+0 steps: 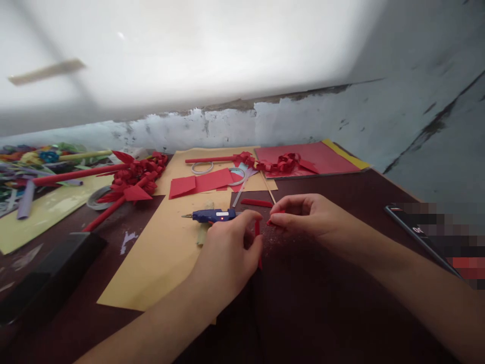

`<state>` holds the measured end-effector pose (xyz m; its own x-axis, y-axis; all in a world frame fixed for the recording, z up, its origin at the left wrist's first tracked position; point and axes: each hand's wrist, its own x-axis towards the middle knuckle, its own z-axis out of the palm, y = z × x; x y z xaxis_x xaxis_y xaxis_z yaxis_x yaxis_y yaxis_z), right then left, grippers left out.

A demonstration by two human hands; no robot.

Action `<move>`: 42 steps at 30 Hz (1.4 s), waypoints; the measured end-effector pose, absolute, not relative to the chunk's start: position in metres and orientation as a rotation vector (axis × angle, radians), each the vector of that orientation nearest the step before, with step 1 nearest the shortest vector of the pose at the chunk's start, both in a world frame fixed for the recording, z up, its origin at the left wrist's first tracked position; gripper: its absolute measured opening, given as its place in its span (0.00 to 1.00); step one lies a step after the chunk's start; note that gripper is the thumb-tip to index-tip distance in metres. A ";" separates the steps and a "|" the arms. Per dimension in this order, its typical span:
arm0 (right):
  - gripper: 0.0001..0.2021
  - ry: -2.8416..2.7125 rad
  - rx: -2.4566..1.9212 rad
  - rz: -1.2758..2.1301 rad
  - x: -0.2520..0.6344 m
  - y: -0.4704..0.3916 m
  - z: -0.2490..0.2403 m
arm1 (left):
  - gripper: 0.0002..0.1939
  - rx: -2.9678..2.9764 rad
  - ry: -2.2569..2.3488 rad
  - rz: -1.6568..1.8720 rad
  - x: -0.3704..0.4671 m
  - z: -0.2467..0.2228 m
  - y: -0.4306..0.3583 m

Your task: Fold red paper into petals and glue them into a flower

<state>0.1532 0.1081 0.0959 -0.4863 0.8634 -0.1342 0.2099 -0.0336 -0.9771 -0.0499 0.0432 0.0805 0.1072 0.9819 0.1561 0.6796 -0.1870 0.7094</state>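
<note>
My left hand (231, 245) pinches a narrow red paper strip (258, 228), whose lower end hangs below the fingers. Facing it, my right hand (308, 216) holds a small red paper piece (279, 222) between thumb and fingertips; its exact shape is partly hidden. A blue glue gun (212, 216) with a lit red light lies just beyond my left hand, its nozzle pointing left. Another red paper strip (255, 202) rests on the dark table behind the hands, close to a thin wooden stick (268, 187).
Yellow paper (162, 258) lies under the glue gun. Red paper flowers on stems (132, 177) are at left, beside a black box (53, 275). Red sheets (212, 181), tape rolls (202, 167) and a red folder (333, 161) are behind. A phone (420, 237) lies right.
</note>
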 end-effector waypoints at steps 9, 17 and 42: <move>0.10 -1.647 -1.102 1.642 0.155 0.108 0.090 | 0.09 2.172 1.626 0.712 -0.048 0.078 0.041; 0.09 -1.619 -1.084 1.673 0.152 0.107 0.093 | 0.08 2.184 1.682 0.769 -0.055 0.087 0.040; 0.11 -1.720 -1.144 1.418 0.156 0.110 0.093 | 0.17 2.535 1.282 0.509 -0.055 0.070 0.051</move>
